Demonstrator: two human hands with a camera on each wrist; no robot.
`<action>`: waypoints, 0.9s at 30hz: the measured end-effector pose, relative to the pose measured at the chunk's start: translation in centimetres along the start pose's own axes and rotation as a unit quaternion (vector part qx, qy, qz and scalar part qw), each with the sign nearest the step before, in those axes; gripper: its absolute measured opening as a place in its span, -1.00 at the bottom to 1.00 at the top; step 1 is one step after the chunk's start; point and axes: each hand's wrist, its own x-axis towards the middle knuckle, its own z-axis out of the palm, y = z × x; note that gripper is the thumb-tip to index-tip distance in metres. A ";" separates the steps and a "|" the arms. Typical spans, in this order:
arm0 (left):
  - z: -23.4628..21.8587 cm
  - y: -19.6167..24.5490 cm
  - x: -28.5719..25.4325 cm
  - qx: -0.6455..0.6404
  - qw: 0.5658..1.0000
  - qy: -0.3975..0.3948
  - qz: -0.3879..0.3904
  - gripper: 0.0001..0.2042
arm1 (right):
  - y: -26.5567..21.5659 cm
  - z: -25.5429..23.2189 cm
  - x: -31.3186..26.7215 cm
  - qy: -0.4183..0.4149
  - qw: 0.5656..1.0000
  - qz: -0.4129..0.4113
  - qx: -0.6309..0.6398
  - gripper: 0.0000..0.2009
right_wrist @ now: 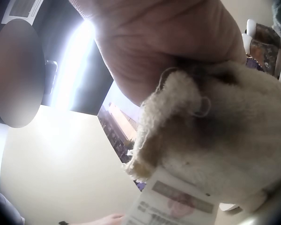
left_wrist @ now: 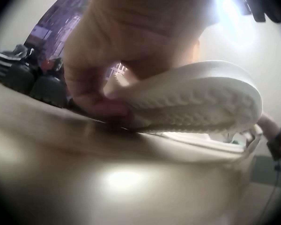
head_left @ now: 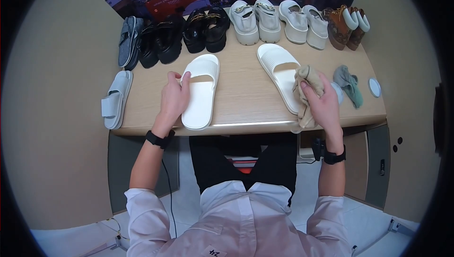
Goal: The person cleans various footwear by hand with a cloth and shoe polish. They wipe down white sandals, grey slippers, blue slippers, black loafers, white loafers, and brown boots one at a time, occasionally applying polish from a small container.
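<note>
My left hand pinches the outer side of a white slide slipper, just below its ribbed strap. In the left wrist view, the patterned underside of that slipper shows, with its near end tilted up off the tabletop. A second white slide slipper lies to the right, toe pointing away. My right hand grips a bunched beige cloth, which overlaps the right edge of this second slipper. The right wrist view shows the cloth with a frayed edge and a printed label.
Along the back stand black shoes, white shoes and brown boots. A grey-blue slipper sits at the left edge. To the right are a grey-green cloth and a round white disc. The table's front edge borders my lap.
</note>
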 end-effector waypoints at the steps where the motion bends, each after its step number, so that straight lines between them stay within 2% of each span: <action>1: 0.0 -0.2 0.3 0.031 0.999 -0.001 0.010 -0.41 | 0.0 0.1 -0.1 -0.003 1.000 0.006 -0.011 -0.63; 3: 0.2 -0.9 0.7 0.092 0.995 -0.006 0.032 -0.39 | 0.3 0.4 0.0 -0.002 0.999 -0.011 -0.040 -0.61; 6: -1.2 0.1 0.6 0.111 0.992 -0.050 0.012 -0.36 | 1.1 0.8 0.5 0.006 0.992 -0.047 -0.116 -0.55; 9: -2.4 0.9 0.3 0.156 0.988 -0.011 0.007 -0.33 | 0.0 1.3 0.9 0.017 0.966 -0.043 -0.255 -0.39; 12: -3.6 2.0 -0.4 0.089 0.996 0.022 0.020 -0.38 | -0.6 2.6 0.9 -0.019 0.921 -0.051 -0.386 -0.14; 16: -4.2 4.9 -3.2 -0.048 0.998 -0.018 0.042 -0.45 | -0.2 3.8 1.0 -0.077 0.877 -0.036 -0.473 0.10; 18: -4.0 6.2 -5.0 -0.114 0.990 -0.047 0.072 -0.50 | 0.5 3.9 1.3 -0.081 0.875 -0.027 -0.476 0.09; 21: -3.8 7.7 -7.0 -0.137 0.975 -0.152 0.084 -0.52 | 0.9 4.1 1.6 -0.078 0.883 -0.015 -0.463 0.03; 22: -3.3 7.7 -7.6 -0.170 0.965 -0.177 0.099 -0.59 | 0.8 4.1 1.6 -0.074 0.887 -0.010 -0.456 0.01; 25: -1.6 8.1 -8.5 -0.228 0.943 -0.227 0.089 -0.61 | 0.4 3.9 2.0 -0.070 0.904 0.019 -0.421 -0.06; 27: 0.4 8.1 -8.9 -0.293 0.920 -0.254 0.063 -0.65 | 0.5 3.1 2.2 -0.032 0.942 0.010 -0.334 -0.09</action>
